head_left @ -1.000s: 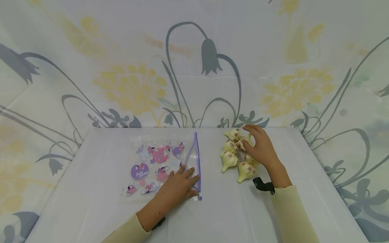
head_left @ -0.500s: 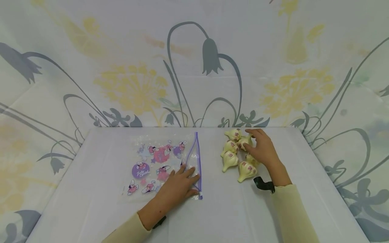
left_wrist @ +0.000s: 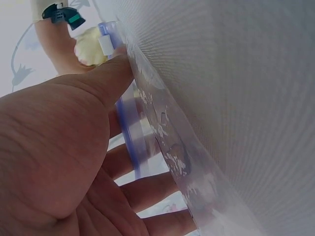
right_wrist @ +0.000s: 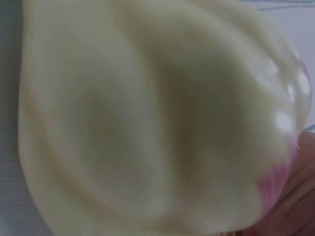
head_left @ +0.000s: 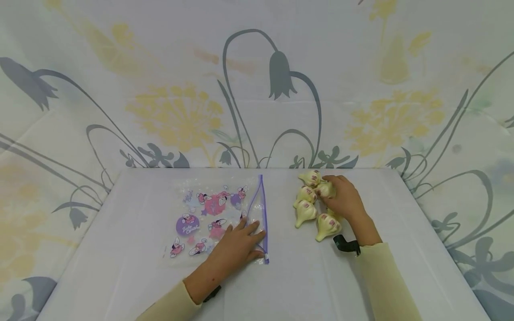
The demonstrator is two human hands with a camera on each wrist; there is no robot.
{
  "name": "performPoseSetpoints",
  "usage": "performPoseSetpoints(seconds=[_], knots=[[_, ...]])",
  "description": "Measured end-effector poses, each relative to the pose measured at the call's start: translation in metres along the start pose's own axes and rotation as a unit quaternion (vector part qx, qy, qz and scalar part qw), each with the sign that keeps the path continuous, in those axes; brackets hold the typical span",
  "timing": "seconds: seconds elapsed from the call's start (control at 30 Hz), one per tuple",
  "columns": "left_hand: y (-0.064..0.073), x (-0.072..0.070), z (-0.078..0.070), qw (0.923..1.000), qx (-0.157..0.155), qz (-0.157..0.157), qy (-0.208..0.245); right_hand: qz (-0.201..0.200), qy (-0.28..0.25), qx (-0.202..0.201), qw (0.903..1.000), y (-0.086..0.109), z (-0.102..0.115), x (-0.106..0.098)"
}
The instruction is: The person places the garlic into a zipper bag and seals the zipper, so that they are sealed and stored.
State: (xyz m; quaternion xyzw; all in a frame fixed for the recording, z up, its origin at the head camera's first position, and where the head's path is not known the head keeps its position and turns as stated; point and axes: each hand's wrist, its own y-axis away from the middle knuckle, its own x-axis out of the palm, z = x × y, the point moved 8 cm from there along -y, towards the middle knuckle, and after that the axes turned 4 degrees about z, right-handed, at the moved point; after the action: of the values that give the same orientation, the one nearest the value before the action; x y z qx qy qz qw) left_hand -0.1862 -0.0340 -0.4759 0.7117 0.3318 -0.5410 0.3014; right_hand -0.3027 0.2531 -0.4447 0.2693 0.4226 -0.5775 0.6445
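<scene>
My left hand point(head_left: 237, 240) lies with fingers spread on a clear zip bag point(head_left: 214, 205) printed with pink and purple cartoon figures, near its purple zip edge point(head_left: 265, 214). In the left wrist view the thumb point(left_wrist: 115, 69) presses the film close to the white slider point(left_wrist: 106, 45). To the right, my right hand point(head_left: 346, 198) pinches a garlic bulb point(head_left: 326, 189) between thumb and fingers, within a group of several pale garlic bulbs point(head_left: 306, 209) with purple-pink marks. A blurred garlic bulb point(right_wrist: 147, 118) fills most of the right wrist view, with part of the hand point(right_wrist: 290, 196) at lower right.
A white-covered table point(head_left: 281, 285) lies under everything. Behind it and at both sides hangs a flower-patterned cloth point(head_left: 257, 89). One garlic bulb point(head_left: 328, 226) sits nearest me, close to the black wrist camera point(head_left: 347, 245).
My right hand has come down and its thumb and fingers have closed on the garlic bulb beside it. The left hand stays spread on the bag.
</scene>
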Motion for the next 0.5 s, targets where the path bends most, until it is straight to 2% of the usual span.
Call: performPoseSetpoints(seconds=[0.2, 0.5], knots=[[0.0, 0.002, 0.0, 1.0, -0.001, 0.002, -0.004, 0.006, 0.013, 0.013, 0.9998, 0.0, 0.0, -0.002], [0.0, 0.001, 0.001, 1.0, -0.003, -0.004, 0.0, -0.009, 0.017, 0.005, 0.9998, 0.003, 0.011, -0.017]])
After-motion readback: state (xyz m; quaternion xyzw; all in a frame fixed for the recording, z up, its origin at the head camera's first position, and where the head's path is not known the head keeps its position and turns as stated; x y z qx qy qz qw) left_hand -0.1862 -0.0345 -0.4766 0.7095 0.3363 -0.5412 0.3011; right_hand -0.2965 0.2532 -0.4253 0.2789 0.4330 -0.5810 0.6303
